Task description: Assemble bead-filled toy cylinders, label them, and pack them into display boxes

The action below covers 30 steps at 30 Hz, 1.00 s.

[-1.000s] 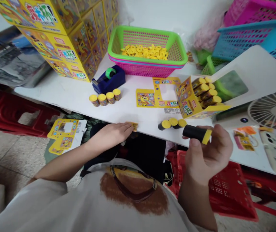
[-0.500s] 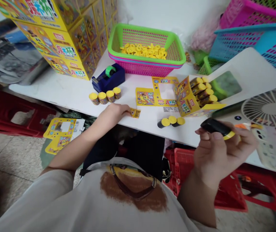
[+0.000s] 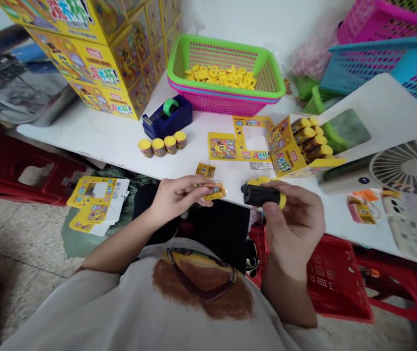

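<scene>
My right hand (image 3: 296,222) is closed round a black tube with a yellow cap (image 3: 261,195), held sideways just above the table's front edge. My left hand (image 3: 177,197) pinches a small yellow printed sticker (image 3: 214,191) close to the tube's black end. Another small sticker (image 3: 205,170) lies on the white table (image 3: 95,139) just beyond it. Behind my right hand are the yellow caps of more tubes (image 3: 263,181). An open yellow printed box (image 3: 285,151) holds several capped tubes (image 3: 312,139).
Several short yellow-capped tubes (image 3: 162,145) stand in a row by a blue tape dispenser (image 3: 166,117). A green basket of yellow rings (image 3: 223,73) sits behind, yellow cartons (image 3: 99,63) at left, a white fan (image 3: 407,165) at right, red crates (image 3: 336,287) below.
My left hand lifted a sticker off the table and drew it toward me. My right hand swung the tube from the right back to the left, close to the sticker.
</scene>
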Available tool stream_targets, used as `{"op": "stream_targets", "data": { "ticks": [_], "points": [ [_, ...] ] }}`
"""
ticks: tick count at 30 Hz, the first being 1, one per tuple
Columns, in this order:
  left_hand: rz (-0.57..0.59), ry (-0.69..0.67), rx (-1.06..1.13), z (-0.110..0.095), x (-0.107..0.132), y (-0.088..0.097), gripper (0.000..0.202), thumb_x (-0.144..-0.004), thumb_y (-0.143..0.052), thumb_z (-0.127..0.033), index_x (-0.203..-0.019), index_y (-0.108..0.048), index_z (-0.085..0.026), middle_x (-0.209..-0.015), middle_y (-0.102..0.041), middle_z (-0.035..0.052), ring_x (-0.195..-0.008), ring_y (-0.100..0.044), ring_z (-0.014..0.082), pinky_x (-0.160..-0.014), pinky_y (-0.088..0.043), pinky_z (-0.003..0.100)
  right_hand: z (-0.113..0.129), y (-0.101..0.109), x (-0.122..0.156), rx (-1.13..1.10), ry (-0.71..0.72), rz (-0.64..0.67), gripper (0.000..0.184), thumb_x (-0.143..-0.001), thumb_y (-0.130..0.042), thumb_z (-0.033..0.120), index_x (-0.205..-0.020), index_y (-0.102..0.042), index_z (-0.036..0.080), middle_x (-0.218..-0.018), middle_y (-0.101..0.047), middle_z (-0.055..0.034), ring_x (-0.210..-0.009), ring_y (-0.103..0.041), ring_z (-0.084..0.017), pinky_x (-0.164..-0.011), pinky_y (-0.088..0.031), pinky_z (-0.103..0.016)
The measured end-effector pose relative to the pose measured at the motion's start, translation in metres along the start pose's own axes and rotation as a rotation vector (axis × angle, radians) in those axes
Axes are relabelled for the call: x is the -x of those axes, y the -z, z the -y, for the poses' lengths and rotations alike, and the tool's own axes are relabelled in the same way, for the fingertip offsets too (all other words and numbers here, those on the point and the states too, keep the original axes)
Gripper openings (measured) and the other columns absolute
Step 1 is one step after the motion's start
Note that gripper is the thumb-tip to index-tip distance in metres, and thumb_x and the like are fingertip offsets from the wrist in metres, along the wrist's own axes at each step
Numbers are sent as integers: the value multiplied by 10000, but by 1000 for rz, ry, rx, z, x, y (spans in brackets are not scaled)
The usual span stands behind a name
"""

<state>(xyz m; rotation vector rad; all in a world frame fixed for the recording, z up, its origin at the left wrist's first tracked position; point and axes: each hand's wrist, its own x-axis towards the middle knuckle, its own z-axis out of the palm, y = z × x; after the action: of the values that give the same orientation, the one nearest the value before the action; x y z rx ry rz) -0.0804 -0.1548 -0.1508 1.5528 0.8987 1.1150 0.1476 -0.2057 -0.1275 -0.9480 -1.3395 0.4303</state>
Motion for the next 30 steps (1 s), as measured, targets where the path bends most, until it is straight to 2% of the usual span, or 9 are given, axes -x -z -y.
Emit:
{"op": "stream_targets", "data": {
  "ticks": [4, 8, 10, 12, 14, 18, 23, 26, 30],
  "points": [
    [11, -165, -165, -2, -2, 1, 461, -1011, -626, -548, -894, -846, -160, -783, -834, 64, -668, -796, 177, -635, -612, 207, 14, -12, -1, -93, -119, 41, 276, -916, -800, 234, -1173, -713, 278, -1097, -779, -47, -988, -771, -190, -816, -654, -313],
    [52, -245, -203, -3, -2, 1, 512, -1030, -574, -577, -912, -857, -168, -846, -844, 80, -697, -788, 172, -669, -604, 209, 26, -21, -3, -190, -209, 105, 239, -920, -808, 253, -1144, -738, 298, -1052, -795, -27, -970, -779, -171, -805, -667, -284],
    [43, -267, -202, -2, -1, -1, 567, -1046, -523, -596, -886, -845, -159, -743, -814, 72, -612, -742, 151, -587, -559, 202, 27, -23, -3, -233, -244, 130, 232, -919, -813, 250, -1135, -747, 301, -1036, -799, -18, -947, -776, -151, -772, -660, -248],
    [2, -307, -200, 0, 1, -2, 641, -1066, -466, -598, -750, -802, -153, -552, -706, 39, -454, -612, 112, -463, -449, 195, 23, -22, -3, -266, -285, 137, 225, -916, -817, 252, -1126, -756, 304, -1024, -800, -10, -916, -768, -131, -710, -639, -207],
    [-25, -343, -191, 2, 3, -3, 674, -1076, -440, -592, -672, -758, -157, -479, -629, 19, -390, -518, 93, -418, -382, 200, 18, -21, -3, -281, -323, 154, 217, -911, -824, 262, -1115, -764, 304, -1006, -800, -6, -878, -760, -124, -655, -619, -189],
    [15, -386, -139, 4, 4, 0, 551, -1081, -476, -535, -860, -827, -172, -663, -769, 58, -507, -664, 123, -495, -495, 195, 13, -14, -5, -263, -362, 220, 208, -890, -847, 295, -1083, -769, 293, -972, -804, -12, -851, -757, -138, -630, -613, -197],
    [127, -381, -161, 3, 3, 6, 494, -1080, -493, -517, -935, -852, -211, -912, -852, 88, -735, -810, 167, -695, -624, 200, 19, -6, -11, -321, -444, 205, 217, -897, -839, 404, -1059, -746, 294, -946, -805, -8, -663, -715, -118, -550, -610, -199],
    [195, -378, -214, 2, 2, 6, 505, -1086, -466, -530, -1056, -853, -206, -986, -853, 97, -829, -829, 184, -779, -647, 220, 24, -6, -12, -323, -461, 201, 247, -902, -825, 453, -1062, -725, 294, -950, -801, -18, -646, -714, -123, -547, -619, -206],
    [166, -487, -251, 0, 2, 5, 442, -1098, -478, -462, -1142, -835, -206, -988, -855, 79, -844, -829, 161, -796, -634, 184, 24, -8, -10, -291, -454, 243, 252, -917, -809, 452, -1094, -710, 301, -976, -799, -20, -699, -732, -142, -554, -624, -221]
  ]
}}
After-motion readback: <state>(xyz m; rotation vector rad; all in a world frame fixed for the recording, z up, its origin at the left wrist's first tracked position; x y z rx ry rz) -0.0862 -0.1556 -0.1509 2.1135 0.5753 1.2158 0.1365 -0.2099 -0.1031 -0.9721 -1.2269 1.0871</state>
